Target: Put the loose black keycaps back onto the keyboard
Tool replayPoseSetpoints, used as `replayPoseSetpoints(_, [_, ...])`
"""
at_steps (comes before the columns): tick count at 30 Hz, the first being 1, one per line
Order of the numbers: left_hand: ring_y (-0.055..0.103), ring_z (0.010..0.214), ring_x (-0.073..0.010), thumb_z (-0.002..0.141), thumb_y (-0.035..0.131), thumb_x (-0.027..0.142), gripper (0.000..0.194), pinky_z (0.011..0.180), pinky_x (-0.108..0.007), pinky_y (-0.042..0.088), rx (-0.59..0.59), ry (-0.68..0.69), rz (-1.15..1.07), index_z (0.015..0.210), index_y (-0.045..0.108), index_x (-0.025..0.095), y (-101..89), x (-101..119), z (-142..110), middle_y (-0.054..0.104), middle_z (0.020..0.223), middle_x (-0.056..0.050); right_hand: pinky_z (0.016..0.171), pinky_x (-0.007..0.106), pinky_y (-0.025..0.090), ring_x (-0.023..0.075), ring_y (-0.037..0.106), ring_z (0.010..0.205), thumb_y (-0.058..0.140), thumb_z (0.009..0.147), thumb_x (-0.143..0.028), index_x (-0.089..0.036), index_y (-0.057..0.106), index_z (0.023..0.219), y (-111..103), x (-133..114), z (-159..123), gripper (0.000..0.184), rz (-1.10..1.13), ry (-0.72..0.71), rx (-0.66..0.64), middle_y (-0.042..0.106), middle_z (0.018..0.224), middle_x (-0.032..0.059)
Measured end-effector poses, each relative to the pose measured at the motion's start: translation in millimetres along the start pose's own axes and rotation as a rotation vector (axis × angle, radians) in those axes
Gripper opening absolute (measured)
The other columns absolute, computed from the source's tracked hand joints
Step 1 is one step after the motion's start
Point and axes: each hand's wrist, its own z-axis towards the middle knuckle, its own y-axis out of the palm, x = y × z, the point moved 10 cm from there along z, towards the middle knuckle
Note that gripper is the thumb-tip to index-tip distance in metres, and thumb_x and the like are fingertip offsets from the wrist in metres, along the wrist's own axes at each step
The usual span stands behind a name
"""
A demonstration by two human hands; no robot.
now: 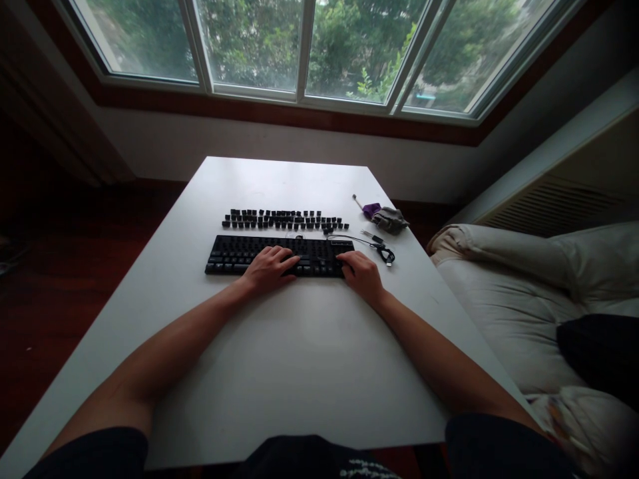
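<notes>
A black keyboard (234, 254) lies across the middle of a white table (279, 372). My left hand (269, 268) rests flat on the keyboard's middle, fingers stretched toward the right. My right hand (362, 271) sits on the keyboard's right end with fingers curled down onto it. Just behind the keyboard, several loose black keycaps (284, 219) are laid out in rows. A black cable (382, 251) trails off the keyboard's right end, beside my right hand.
A purple-handled tool (368, 209) and a grey cloth (390, 219) lie at the table's right edge. A white cushioned seat (529, 299) stands to the right. Windows (309, 46) run along the far wall; dark wooden floor lies to the left.
</notes>
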Motion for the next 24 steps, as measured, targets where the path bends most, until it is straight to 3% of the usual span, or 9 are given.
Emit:
replayPoseSetpoints(19, [0.053,0.116,-0.0295,0.096,0.058,0.045,0.046,0.096,-0.045,0.043,0.011,-0.007,0.01,0.136,0.059,0.023,-1.3,2.0,-0.1,0.06,0.13,-0.013,0.089,0.036,0.049,0.0262,0.062,0.103,0.046,0.093,-0.014,-0.021,0.067,0.106,26.9,-1.8,-3.1,0.025,-0.253,-0.035,-0.088,0.069,0.103,0.0109])
replayPoseSetpoints(24, [0.054,0.116,-0.029,0.095,0.058,0.047,0.047,0.095,-0.044,0.044,0.025,-0.008,0.012,0.136,0.059,0.023,-1.9,1.0,-0.7,0.06,0.13,-0.013,0.09,0.037,0.049,0.0252,0.063,0.101,0.046,0.093,-0.014,-0.022,0.066,0.108,16.0,2.0,5.5,0.026,-0.167,0.013,0.001,0.07,0.105,0.0089])
